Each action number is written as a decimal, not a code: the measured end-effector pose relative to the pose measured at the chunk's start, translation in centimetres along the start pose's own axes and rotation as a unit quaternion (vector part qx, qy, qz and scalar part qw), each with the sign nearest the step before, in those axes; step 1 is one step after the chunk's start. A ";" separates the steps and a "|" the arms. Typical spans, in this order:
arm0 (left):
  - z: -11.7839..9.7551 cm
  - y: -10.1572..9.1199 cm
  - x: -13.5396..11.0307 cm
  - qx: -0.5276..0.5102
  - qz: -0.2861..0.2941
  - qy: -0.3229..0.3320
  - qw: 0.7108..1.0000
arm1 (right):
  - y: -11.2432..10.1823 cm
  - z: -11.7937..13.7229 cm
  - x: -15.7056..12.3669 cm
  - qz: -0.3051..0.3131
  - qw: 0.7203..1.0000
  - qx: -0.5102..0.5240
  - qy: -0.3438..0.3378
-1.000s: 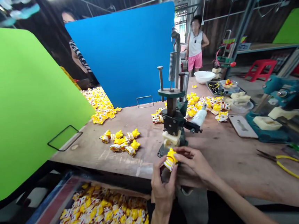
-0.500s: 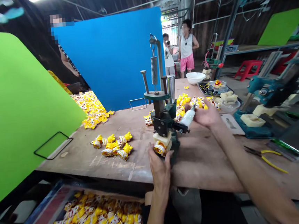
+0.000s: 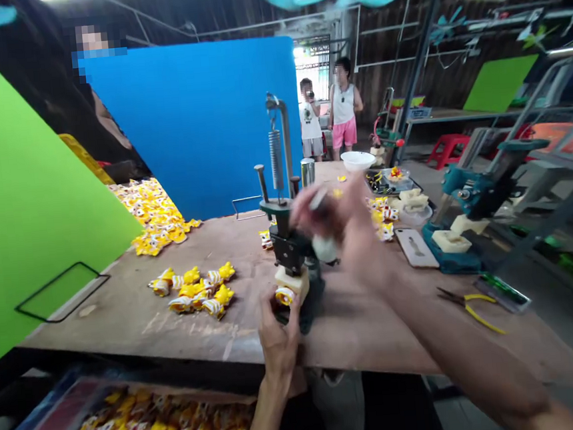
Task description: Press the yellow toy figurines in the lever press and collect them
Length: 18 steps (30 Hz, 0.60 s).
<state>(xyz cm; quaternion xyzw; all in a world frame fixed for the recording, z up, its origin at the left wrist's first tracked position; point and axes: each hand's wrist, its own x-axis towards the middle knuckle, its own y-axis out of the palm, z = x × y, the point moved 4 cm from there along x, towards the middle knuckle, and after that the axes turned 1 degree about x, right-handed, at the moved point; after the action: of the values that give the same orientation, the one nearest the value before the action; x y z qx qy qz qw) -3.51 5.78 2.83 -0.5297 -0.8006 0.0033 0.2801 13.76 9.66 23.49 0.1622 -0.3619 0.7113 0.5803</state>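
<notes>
My left hand (image 3: 278,333) is closed at the foot of the hand press (image 3: 289,245), thumb and fingers on either side of a small yellow-and-white toy piece (image 3: 285,297). The toy's round open end faces me, and it sits against a cream-coloured block (image 3: 295,281) under the press head. My right hand (image 3: 350,226), smeared by motion, is raised beside the press with its fingers curled around the upper part of the lever. The lever's white-wrapped grip (image 3: 324,248) shows just below that hand, partly hidden.
Several toy pieces (image 3: 197,290) lie left of the press; a heap (image 3: 153,213) lies farther back. Below the table edge, a bin (image 3: 66,421) holds many more. Yellow-handled pliers (image 3: 480,308), a phone (image 3: 416,248) and a second press (image 3: 453,254) stand right. A blue panel (image 3: 198,122) rises behind.
My right hand has gone from open beside the lever to raised and curled around it. My left hand stays at the toy piece. The whole view has shifted slightly.
</notes>
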 end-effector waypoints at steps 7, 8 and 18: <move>-1.4 -6.0 1.5 0.100 -0.054 -0.020 0.993 | -18.5 -16.2 -4.9 -0.193 0.859 -0.313 0.357; -0.3 -7.7 2.0 0.129 -0.082 -0.026 0.988 | -18.7 -17.5 -6.5 -0.177 0.857 -0.318 0.364; 2.7 -11.5 0.6 0.134 -0.137 -0.022 0.981 | -4.3 -11.6 -17.0 0.047 0.930 0.058 0.361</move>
<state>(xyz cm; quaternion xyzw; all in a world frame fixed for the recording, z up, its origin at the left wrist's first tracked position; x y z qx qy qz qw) -14.61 2.04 4.29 -0.3730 -0.8638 0.0837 0.3282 24.68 6.00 5.89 -0.0889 -0.0931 0.7683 0.6271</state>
